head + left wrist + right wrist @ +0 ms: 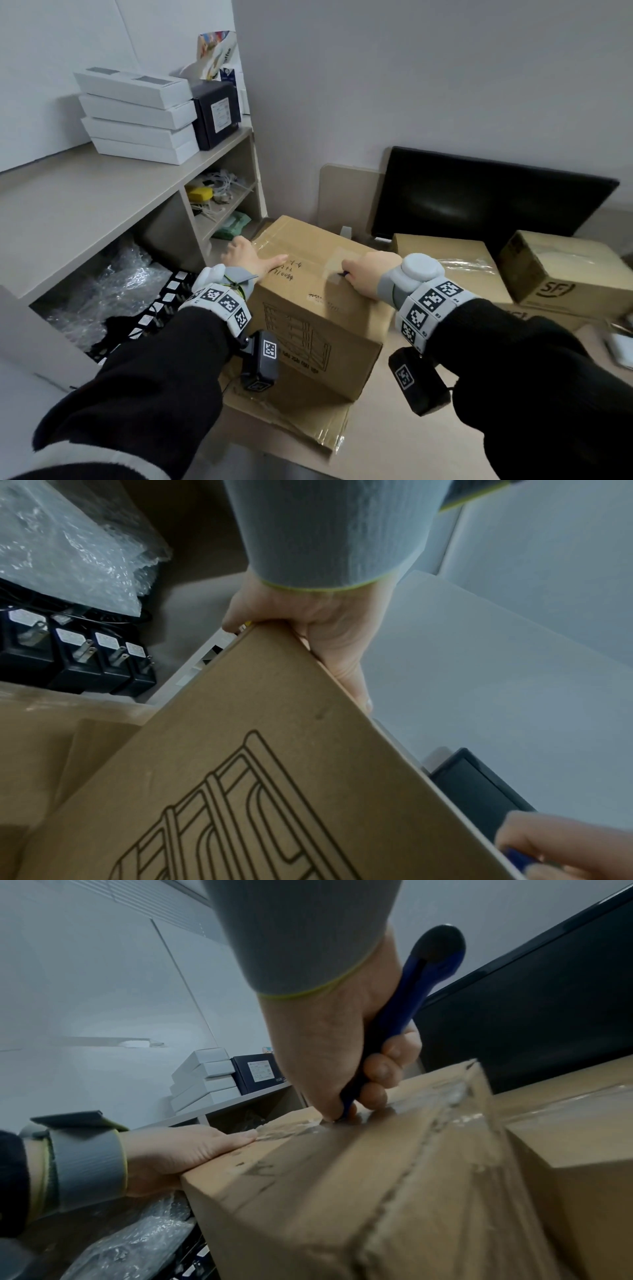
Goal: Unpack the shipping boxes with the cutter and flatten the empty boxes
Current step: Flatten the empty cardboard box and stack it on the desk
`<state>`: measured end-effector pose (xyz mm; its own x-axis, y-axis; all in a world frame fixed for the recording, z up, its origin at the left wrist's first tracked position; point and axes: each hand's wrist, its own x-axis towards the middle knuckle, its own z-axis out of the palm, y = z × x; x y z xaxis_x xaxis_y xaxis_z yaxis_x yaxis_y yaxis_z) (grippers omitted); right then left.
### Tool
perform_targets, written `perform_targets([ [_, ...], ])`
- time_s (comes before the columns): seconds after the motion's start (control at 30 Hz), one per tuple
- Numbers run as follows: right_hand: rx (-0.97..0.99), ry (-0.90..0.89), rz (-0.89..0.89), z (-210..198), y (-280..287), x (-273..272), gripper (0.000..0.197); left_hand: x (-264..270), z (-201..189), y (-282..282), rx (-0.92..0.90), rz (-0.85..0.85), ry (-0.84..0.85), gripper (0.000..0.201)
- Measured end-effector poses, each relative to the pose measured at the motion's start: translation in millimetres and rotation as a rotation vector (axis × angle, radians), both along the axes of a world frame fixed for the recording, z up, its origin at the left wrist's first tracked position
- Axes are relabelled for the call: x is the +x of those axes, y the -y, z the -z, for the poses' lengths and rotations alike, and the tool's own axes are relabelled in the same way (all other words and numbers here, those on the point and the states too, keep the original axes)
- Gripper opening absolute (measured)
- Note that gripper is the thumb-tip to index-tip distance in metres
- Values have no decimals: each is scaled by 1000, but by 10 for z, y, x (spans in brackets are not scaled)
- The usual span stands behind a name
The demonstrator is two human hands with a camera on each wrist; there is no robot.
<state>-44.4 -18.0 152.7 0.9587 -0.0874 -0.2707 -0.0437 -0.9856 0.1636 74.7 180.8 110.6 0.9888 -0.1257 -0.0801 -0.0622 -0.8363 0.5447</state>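
Flattened cardboard (291, 416) on beige desk (394, 428)

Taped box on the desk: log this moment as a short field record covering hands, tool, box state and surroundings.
right hand: grips blue cutter, tip at the tape on the box top
left hand: flat on the box's left top edge, steadying it
box: upright, flaps closed
under box: flattened cardboard
nearby: two more boxes, black monitor
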Motion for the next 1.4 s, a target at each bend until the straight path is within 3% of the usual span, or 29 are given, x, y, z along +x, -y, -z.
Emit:
perform_targets([
  [0.07, 47, 28, 28, -26, 72, -139, 29, -51, -38, 28, -3, 7, 54, 90],
  [0.13, 131, 90, 69, -12, 148, -246, 30, -152, -115, 126, 195, 96, 175, 78],
  [0.2, 277, 190, 135, 28, 208, -317, 30, -286, -163, 276, 359, 321, 322, 53],
  [0.3, 503, 320, 284, 97, 309, -397, 30, -551, -126, 524, 334, 646, 344, 43],
  [0.4, 464, 388, 334, 137, 462, -459, 27, -633, -63, 609, 208, 619, 389, 46],
  [0.57, 543, 356, 301, 295, 616, -457, 46, -574, 66, 530, 247, 565, 442, 32],
  [0.8, 514, 318, 312, 318, 605, -501, 61, -588, 33, 688, 365, 556, 492, 53],
  [1.0, 578, 243, 346, 199, 638, -437, 63, -556, 36, 685, 180, 537, 553, 36],
  [1.13, 637, 185, 383, 168, 665, -387, 60, -585, 13, 670, 25, 511, 707, 26],
  [1.3, 539, 146, 367, 111, 627, -357, 51, -655, -42, 589, -53, 520, 952, 45],
  [1.4, 451, 138, 359, 103, 554, -349, 50, -664, -48, 553, -43, 553, 999, 60],
])
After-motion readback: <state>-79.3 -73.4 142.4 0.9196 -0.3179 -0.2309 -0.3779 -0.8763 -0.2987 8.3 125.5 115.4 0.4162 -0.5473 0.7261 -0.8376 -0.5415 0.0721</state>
